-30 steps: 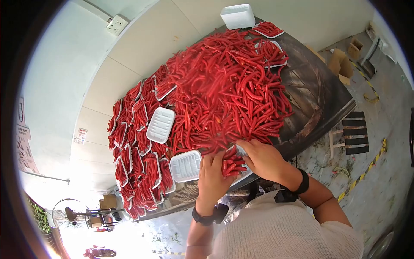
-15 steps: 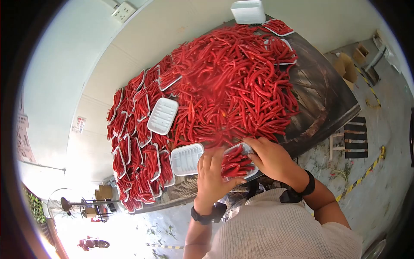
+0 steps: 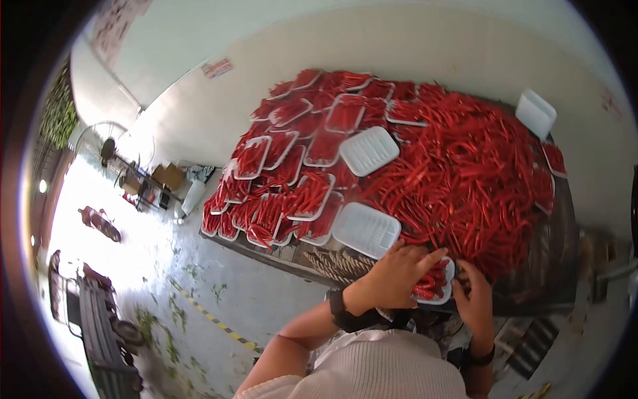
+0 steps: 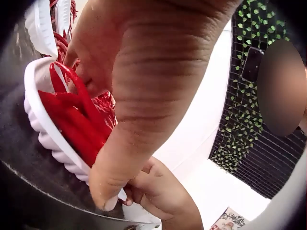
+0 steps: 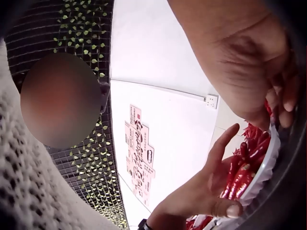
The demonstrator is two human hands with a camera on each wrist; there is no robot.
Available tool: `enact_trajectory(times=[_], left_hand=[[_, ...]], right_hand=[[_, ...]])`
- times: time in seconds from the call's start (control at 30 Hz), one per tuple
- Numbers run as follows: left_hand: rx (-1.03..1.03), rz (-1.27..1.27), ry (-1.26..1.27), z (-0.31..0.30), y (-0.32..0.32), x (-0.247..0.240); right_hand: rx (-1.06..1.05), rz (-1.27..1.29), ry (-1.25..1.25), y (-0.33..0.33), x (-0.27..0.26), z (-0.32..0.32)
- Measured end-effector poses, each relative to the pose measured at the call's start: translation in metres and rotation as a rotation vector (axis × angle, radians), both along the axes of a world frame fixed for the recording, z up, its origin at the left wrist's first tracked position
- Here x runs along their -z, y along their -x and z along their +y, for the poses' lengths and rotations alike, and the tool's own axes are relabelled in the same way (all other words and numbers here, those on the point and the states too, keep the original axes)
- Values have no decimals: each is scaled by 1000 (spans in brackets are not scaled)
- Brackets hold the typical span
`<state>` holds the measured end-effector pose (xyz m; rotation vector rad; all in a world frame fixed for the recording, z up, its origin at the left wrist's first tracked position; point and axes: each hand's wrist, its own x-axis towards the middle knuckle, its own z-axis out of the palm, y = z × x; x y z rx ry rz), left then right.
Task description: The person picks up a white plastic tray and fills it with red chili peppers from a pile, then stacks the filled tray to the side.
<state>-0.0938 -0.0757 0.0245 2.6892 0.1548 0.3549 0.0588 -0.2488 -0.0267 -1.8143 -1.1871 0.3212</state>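
Observation:
A small white plastic tray (image 3: 450, 271) of red chili peppers (image 4: 72, 120) sits at the table's front edge, between both hands. My left hand (image 3: 399, 276) spans the tray's left end. In the right wrist view its thumb lies straight along the tray rim and its index finger stretches out. On the tray's right side, my right hand (image 3: 474, 304) has its fingers bent in at the rim. The right wrist view shows the right fingers (image 5: 288, 98) pinching the rim, close by a chili. Part of the chilies is hidden under the left hand.
A large heap of loose chilies (image 3: 458, 179) covers the table's middle and right. Two empty white trays (image 3: 367, 230) (image 3: 369, 151) lie left of it. Several filled trays (image 3: 269, 216) crowd the left side. A stack of white trays (image 3: 535, 114) stands at the back right.
The head view has swung left, so the table appears turned. My left hand has come further over the chilies in the tray. The right fingers have bent in at the rim.

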Motion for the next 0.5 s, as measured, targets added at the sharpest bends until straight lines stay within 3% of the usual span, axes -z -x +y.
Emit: enact_trajectory(times=[0.13, 0.27, 0.33, 0.5], left_hand=[[-28, -74, 23, -2, 1, 4], [-100, -135, 2, 4, 14, -5], [-139, -33, 76, 15, 24, -22], [-358, -135, -8, 60, 72, -61]], right_hand=[[-32, -18, 19, -1, -7, 6], [-79, 212, 2, 3, -11, 12], [-67, 425, -97, 8, -16, 15], [-61, 415, -35, 4, -10, 16]])
